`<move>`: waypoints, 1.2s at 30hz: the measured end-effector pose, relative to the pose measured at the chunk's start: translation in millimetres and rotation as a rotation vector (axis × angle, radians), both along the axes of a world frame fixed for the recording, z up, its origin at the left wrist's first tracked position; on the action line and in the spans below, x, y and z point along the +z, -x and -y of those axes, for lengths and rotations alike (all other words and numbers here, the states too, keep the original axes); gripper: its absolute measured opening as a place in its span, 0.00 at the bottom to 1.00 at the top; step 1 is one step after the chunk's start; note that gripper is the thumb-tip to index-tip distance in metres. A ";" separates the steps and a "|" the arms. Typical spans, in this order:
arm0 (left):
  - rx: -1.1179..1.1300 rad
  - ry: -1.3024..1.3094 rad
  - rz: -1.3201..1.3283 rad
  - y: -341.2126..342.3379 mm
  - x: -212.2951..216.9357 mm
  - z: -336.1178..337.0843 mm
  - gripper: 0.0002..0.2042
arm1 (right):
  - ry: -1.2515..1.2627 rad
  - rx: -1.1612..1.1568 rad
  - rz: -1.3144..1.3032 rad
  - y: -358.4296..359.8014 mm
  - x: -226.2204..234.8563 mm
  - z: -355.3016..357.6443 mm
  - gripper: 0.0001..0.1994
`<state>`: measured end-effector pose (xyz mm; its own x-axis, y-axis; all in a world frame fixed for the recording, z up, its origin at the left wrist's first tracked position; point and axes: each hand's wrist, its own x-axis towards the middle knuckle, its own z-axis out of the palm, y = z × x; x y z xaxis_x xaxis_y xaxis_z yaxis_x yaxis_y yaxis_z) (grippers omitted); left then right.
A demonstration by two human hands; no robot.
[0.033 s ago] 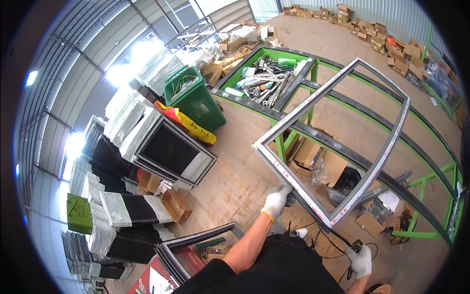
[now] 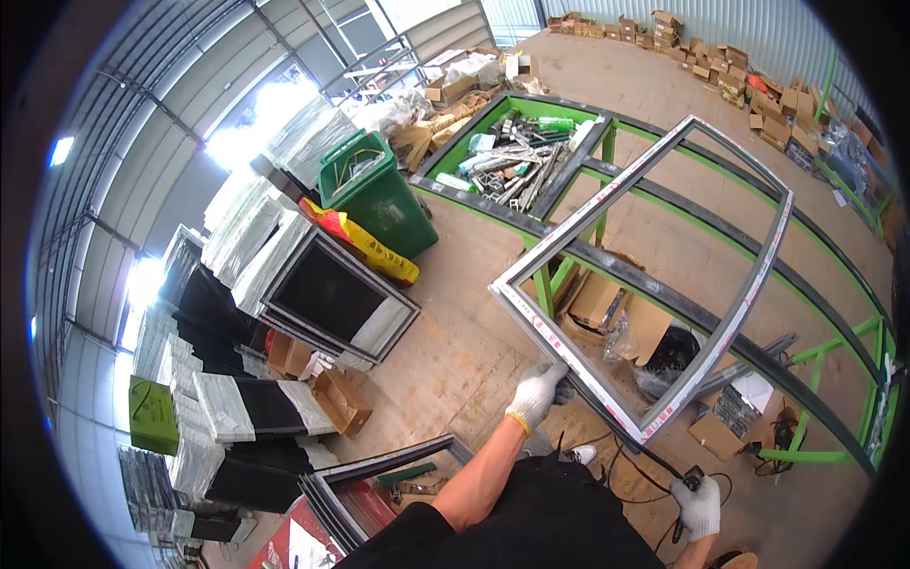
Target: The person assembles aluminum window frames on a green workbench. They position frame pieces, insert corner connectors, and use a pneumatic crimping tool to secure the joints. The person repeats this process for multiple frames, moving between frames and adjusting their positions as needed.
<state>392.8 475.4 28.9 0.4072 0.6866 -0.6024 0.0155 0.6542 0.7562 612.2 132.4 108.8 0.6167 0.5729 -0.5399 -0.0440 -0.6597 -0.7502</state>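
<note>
My left hand (image 2: 536,394), in a white glove, grips the near edge of a large grey rectangular window frame (image 2: 761,270). The frame lies tilted across the rails of a green metal rack (image 2: 838,457), its near corner hanging past the rack toward me. My right hand (image 2: 700,508), also gloved, is low at my side and closed around a small black object (image 2: 692,472). A black cable (image 2: 626,446) runs from that object along the floor under the frame's near edge.
A green wheeled bin (image 2: 379,197) stands left of the rack beside a red and yellow sack (image 2: 365,242). Wrapped window frames (image 2: 332,296) are stacked at the left. Metal profiles (image 2: 517,159) fill the rack's far end. Cardboard boxes (image 2: 607,303) lie under the rack and along the far wall (image 2: 706,59).
</note>
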 end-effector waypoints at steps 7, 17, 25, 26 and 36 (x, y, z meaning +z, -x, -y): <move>-0.508 0.019 -0.114 -3.4 -13.5 -12.0 0.16 | -0.057 -0.312 0.369 10.8 -36.2 9.6 0.07; -0.780 0.087 -0.131 -22.8 11.7 -12.7 0.16 | -0.419 -0.605 -0.181 146.8 -50.7 -107.4 0.08; -0.599 0.270 0.076 -24.3 -15.1 -18.7 0.09 | -0.670 -1.214 -0.208 171.4 -76.2 -248.3 0.14; -0.577 0.345 0.044 -24.1 -14.2 -19.1 0.08 | -0.708 -1.204 -0.131 171.2 -77.0 -254.3 0.14; -0.625 0.294 0.077 -4.2 -11.3 -51.7 0.07 | -0.344 -1.365 0.259 146.7 -62.3 -146.3 0.11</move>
